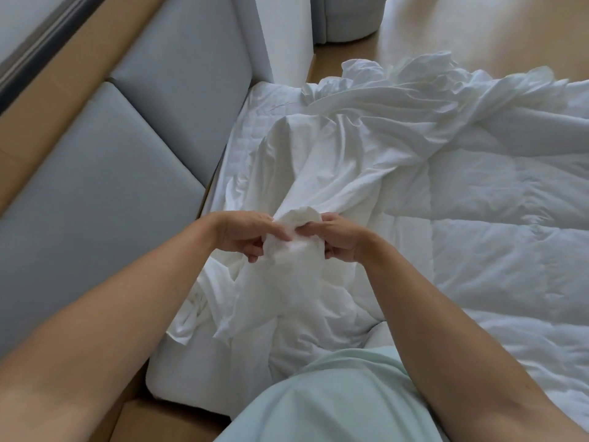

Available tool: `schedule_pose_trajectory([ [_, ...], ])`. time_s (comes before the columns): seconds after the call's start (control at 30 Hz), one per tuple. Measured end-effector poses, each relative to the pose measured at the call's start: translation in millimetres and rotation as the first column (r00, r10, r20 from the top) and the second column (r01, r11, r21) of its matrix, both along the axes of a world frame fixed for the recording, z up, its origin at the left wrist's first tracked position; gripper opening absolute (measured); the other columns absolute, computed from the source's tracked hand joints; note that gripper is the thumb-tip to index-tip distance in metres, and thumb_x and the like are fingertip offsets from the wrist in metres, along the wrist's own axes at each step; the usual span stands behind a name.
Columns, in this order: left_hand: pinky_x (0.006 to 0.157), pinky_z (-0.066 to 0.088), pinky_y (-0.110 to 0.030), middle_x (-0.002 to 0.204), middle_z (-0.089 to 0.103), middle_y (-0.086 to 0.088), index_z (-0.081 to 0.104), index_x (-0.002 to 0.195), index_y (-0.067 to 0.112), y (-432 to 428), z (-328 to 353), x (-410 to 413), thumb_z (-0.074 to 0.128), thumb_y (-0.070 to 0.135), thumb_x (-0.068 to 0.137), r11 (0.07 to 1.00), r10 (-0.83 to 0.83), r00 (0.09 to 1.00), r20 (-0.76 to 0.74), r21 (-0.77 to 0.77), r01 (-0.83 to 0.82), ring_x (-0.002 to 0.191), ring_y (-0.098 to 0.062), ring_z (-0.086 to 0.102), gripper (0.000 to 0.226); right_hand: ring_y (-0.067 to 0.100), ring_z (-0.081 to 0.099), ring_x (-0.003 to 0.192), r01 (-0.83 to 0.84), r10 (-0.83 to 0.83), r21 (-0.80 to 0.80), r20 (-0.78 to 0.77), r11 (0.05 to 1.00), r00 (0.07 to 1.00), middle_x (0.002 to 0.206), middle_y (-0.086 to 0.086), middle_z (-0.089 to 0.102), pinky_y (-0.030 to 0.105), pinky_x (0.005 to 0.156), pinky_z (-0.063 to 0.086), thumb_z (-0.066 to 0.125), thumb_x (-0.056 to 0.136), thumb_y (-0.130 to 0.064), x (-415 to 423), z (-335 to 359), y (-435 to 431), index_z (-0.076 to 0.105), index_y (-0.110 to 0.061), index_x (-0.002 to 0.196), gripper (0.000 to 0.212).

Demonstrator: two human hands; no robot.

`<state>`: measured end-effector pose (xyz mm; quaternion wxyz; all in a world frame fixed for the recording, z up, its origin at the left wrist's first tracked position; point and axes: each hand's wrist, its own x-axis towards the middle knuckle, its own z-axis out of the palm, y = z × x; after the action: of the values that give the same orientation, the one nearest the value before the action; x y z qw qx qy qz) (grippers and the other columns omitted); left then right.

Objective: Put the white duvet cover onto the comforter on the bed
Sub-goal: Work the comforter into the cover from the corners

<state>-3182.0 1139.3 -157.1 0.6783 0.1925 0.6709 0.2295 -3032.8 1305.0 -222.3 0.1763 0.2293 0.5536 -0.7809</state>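
Premises: a bedroom, evidenced by a bed [255,129] with quilted white comforter [510,218], grey padded headboard [105,161], wooden floor [478,33].

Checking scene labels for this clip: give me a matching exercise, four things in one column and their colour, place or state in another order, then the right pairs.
1 duvet cover
2 comforter
3 headboard
4 floor

A grey padded panels, at the left
B quilted, spread flat at the right
C light wood, beyond the bed
D bunched, pinched by left hand and right hand

Pairs: 1-D, 2-B, 3-A, 4-C
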Motion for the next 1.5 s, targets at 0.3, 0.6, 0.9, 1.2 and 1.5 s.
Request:
schedule_pose_trajectory([
  [0.3, 0.058, 0.051, -0.026, 0.092, 0.068, -0.007, 0.071, 0.113, 0.014, 1.9, 5.4, -5.6, 0.077, 0.028, 0.088, 0.994, 0.079, 0.99, 0.118, 0.067, -0.087, 0.072, -0.017, 0.062, 0.029, 0.022, 0.063, 0.079, -0.056, 0.057, -0.075, 0.012, 0.996, 0.998, 0.09, 0.005, 0.07, 0.034, 0.069, 0.047, 0.082, 0.068, -0.056, -1.1, 10.9, 2.7, 0.078, -0.019, 0.106, 0.052],
  [0.6, 0.084, 0.05, -0.043, 0.109, 0.062, -0.023, 0.067, 0.124, 0.005, 12.8, -12.0, 8.7, 0.066, 0.041, 0.089, 0.913, 0.384, 0.919, 0.086, 0.116, -0.392, 0.092, -0.034, 0.059, 0.05, 0.011, 0.064, 0.071, -0.177, 0.159, -0.255, -0.089, 0.951, 0.983, 0.082, -0.001, 0.066, 0.019, 0.052, 0.049, 0.073, 0.077, 0.003, 6.8, 5.6, 9.1, 0.07, -0.018, 0.098, 0.029],
  [0.9, 0.067, 0.053, -0.031, 0.103, 0.062, -0.012, 0.059, 0.132, 0.014, -1.0, 0.5, 13.3, 0.089, 0.027, 0.073, 0.988, -0.156, 0.988, 0.009, -0.018, 0.156, 0.086, -0.029, 0.051, 0.067, 0.013, 0.058, 0.06, 0.012, -0.014, -0.027, -0.091, 1.0, 0.996, 0.077, 0.004, 0.064, 0.025, 0.048, 0.038, 0.068, 0.091, -0.005, 3.1, 2.4, -6.5, 0.07, -0.008, 0.101, 0.011],
  [1.2, 0.062, 0.055, -0.028, 0.096, 0.074, -0.009, 0.075, 0.109, 0.008, 12.2, 2.2, 17.7, 0.062, 0.029, 0.1, 0.866, 0.453, 0.891, 0.039, 0.219, -0.45, 0.08, -0.019, 0.072, 0.027, 0.012, 0.033, 0.059, -0.095, 0.103, -0.261, 0.015, 0.961, 0.995, 0.076, 0.002, 0.047, 0.02, 0.041, 0.028, 0.073, 0.077, -0.036, 5.5, 14.4, 3.0, 0.062, -0.014, 0.106, 0.037],
  [1.5, 0.057, 0.052, -0.026, 0.092, 0.072, -0.005, 0.074, 0.113, 0.019, 9.2, 1.6, 24.0, 0.075, 0.07, 0.077, 0.965, 0.233, 0.972, -0.028, 0.129, -0.228, 0.074, -0.016, 0.067, 0.062, 0.006, 0.039, 0.041, 0.117, -0.141, -0.359, -0.041, 0.926, 0.989, 0.056, -0.003, 0.05, 0.018, 0.033, 0.023, 0.063, 0.077, -0.004, 11.6, 4.2, -1.4, 0.068, -0.015, 0.075, 0.012],
])
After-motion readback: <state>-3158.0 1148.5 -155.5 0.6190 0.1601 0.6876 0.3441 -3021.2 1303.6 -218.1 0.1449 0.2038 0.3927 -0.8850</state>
